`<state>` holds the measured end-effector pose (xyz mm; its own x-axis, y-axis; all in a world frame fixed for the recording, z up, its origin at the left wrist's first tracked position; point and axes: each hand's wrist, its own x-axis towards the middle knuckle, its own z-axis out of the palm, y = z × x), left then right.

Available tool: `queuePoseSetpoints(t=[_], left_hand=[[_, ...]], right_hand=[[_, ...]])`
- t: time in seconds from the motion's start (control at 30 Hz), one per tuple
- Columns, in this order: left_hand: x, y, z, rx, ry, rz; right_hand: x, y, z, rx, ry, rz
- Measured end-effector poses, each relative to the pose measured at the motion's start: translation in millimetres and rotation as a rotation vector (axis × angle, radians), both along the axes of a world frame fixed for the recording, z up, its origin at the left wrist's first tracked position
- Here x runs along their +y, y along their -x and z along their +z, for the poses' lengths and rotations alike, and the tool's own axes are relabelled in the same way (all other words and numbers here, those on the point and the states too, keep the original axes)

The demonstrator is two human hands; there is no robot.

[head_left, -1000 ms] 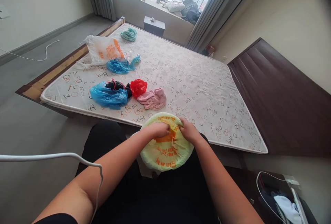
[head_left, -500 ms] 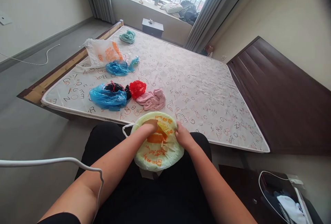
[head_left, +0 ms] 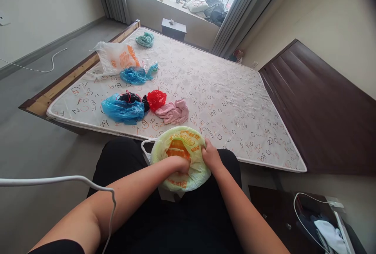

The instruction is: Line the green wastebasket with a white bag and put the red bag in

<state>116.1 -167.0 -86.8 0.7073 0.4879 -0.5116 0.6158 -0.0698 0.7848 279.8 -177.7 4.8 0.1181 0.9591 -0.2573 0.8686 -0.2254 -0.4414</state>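
Note:
Between my knees stands a round trash bin lined with a pale yellow-green plastic bag (head_left: 198, 168) printed in orange; the bag is folded over the rim and covers most of the bin. My left hand (head_left: 181, 164) reaches inside the opening, against the near part of the liner, its fingertips hidden. At the right side of the rim, my right hand (head_left: 210, 154) is closed on the bag-covered edge, thumb on top. A white bag handle (head_left: 145, 144) sticks out at the bin's left.
Ahead is a mattress (head_left: 223, 97) bearing a blue bag (head_left: 122, 109), a red bag (head_left: 156, 100), a pink cloth (head_left: 173, 112), a clear printed bag (head_left: 113, 58) and a green cloth (head_left: 145, 40). A white cable (head_left: 58, 181) crosses my left forearm. A dark nightstand (head_left: 273, 207) stands at right.
My left hand has moved from the far side of the bin's opening toward me, down to the near side. The right hand keeps its hold on the rim.

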Motion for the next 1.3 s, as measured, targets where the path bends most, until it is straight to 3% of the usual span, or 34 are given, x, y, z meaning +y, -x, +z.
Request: queuePoseSetpoints(t=[0.1,0.3,0.4,0.47,0.6,0.87,1.0,1.3], left_hand=[[5.0,8.5,11.5,0.179,-0.032,-0.002],[0.6,7.5,31.1,0.259,0.047,-0.109],[-0.5,4.1,39.0,0.21,-0.058,0.025],[-1.0,2.1,42.5,0.118,-0.043,0.089],[-2.5,-0.4,41.5,-0.016,0.118,0.033],[2.0,2.1,25.4,-0.023,0.002,0.08],[6.4,5.9,21.6,-0.012,0.031,0.041],[15.5,12.8,34.1,0.034,0.04,0.041]], right_hand=[[0.7,-2.2,0.5,0.002,-0.072,-0.036],[0.9,-4.7,-0.7,0.008,-0.142,-0.056],[-0.1,-2.9,0.0,0.023,-0.153,-0.065],[-1.1,-0.3,0.3,0.045,-0.163,-0.084],[-3.5,4.2,-1.6,0.078,-0.166,-0.135],[-0.6,1.0,-8.9,0.111,-0.161,-0.148],[0.2,4.1,-9.0,0.059,-0.17,-0.131],[0.4,3.4,-13.7,0.04,-0.171,-0.097]])
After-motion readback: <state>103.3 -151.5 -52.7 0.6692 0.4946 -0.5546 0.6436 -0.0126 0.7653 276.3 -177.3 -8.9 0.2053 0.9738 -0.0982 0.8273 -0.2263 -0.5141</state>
